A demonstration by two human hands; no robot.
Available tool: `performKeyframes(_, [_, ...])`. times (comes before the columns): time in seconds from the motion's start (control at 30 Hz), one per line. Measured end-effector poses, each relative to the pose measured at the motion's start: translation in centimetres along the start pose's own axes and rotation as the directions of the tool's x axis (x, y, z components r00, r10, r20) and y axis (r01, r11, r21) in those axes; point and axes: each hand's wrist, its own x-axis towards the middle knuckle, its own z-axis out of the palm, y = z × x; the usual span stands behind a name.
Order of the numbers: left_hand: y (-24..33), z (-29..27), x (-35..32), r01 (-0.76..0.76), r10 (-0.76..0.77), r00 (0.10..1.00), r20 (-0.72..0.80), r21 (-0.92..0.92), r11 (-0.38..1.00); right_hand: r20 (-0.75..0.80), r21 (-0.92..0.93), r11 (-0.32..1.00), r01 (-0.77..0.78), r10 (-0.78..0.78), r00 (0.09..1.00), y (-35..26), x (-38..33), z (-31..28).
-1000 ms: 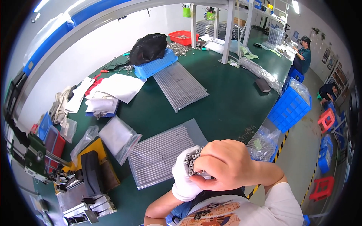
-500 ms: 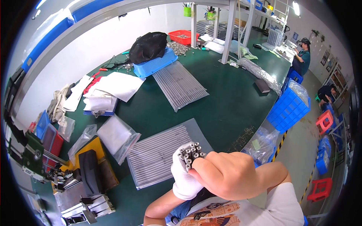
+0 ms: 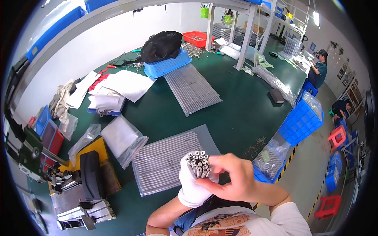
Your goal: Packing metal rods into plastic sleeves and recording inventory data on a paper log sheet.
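Observation:
My left hand (image 3: 191, 185), in a white glove, is closed round a bundle of thin metal tubes (image 3: 200, 162). Their round, hollow-looking ends face up and stand at slightly uneven heights. At the right side of that bundle is my bare right hand (image 3: 236, 177), its thumb and forefinger apart next to the tube ends. Nothing shows between them, and whether the fingertips touch the tubes I cannot tell. Just beyond my hands lies a sheet of tubes side by side in clear plastic (image 3: 165, 163), partly covered by my left hand.
Farther back, a second wrapped sheet of tubes (image 3: 193, 90) lies partly under a blue basket (image 3: 167, 67) with a black bag on it. At left are a metal fixture (image 3: 84, 212), plastic bags (image 3: 122, 139) and papers (image 3: 128, 84). A blue crate (image 3: 301, 122) stands right of the green table.
My right hand has loosened from a closed fist at the bundle, thumb and forefinger now parted. More of the tube ends show. The view has shifted slightly.

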Motion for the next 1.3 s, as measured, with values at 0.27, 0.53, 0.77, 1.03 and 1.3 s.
performKeyframes(0.27, [0.0, 0.3, -1.1, -0.11, 0.081, 0.985, 0.15, 0.196, 0.974, 0.311, 0.236, 0.964, -0.126, 0.048, 0.949, 1.5, -0.2, -2.4])
performKeyframes(0.53, [3.2, 0.8, -1.1, -0.031, 0.019, 0.994, 0.106, 0.108, 0.994, 0.345, 0.413, 0.909, -0.063, -0.093, 0.934, 2.6, 0.1, -2.7])
performKeyframes(0.77, [3.2, 0.0, -0.5, 0.035, -0.115, 0.96, 0.255, 0.298, 0.954, 0.4, 0.404, 0.902, -0.152, -0.025, 0.916, 2.9, -0.3, -3.4])
performKeyframes(1.03, [2.4, -2.8, 4.1, 0.283, -0.263, 0.682, 0.683, 0.085, 0.955, 0.371, 0.367, 0.923, -0.113, -0.034, 0.928, 3.6, 0.4, -3.3])
performKeyframes(1.3, [2.1, -1.6, 2.6, 0.24, -0.278, 0.838, 0.469, 0.139, 0.961, 0.003, -0.067, 0.963, 0.261, -0.262, 0.965, 3.1, -0.7, -2.6])
